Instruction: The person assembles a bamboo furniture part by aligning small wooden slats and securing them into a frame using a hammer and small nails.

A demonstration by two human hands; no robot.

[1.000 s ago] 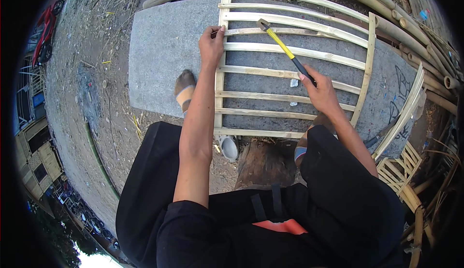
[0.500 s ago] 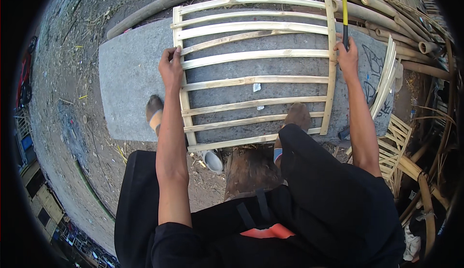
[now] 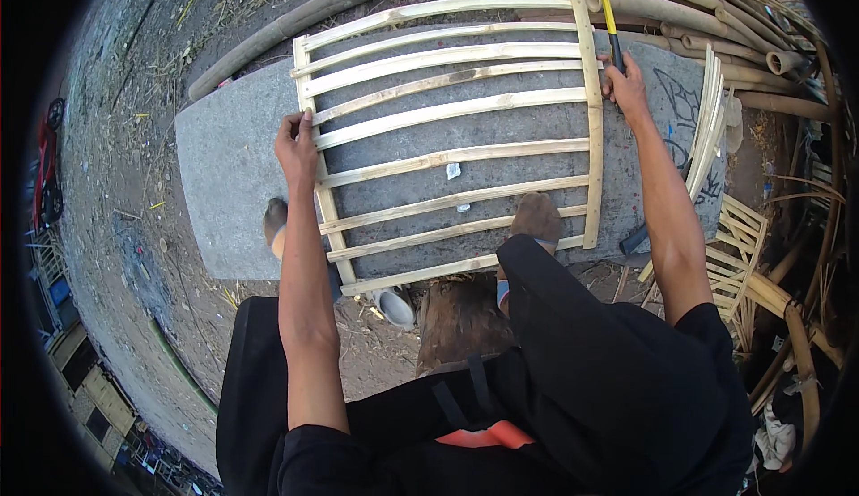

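A ladder-like frame (image 3: pixel 452 154) of pale split-bamboo slats on two side rails lies over a grey concrete slab (image 3: pixel 237 169). At the frame's left rail, my left hand (image 3: pixel 297 149) is closed, thumb and fingers pinching the rail partway along it. My right hand (image 3: pixel 629 92) is wrapped round the black grip of a hammer (image 3: pixel 611 24) with a yellow shaft. The hammer head points away from me, beyond the right rail's upper part. My right fingertips are close beside that rail; whether they touch it I cannot tell.
Thick bamboo poles (image 3: pixel 707 22) are piled at the far right, and one long pole (image 3: pixel 295 24) runs behind the slab. Loose slats (image 3: pixel 707 129) lie on the slab's right end. A grey bowl (image 3: pixel 394 308) sits by a wooden stump (image 3: pixel 461 317). Another slatted piece (image 3: pixel 735 250) lies at right.
The frame has shifted left and turned slightly, its left side coming nearer me. Both hands have moved left with it. The hammer has tilted, its head swinging leftward.
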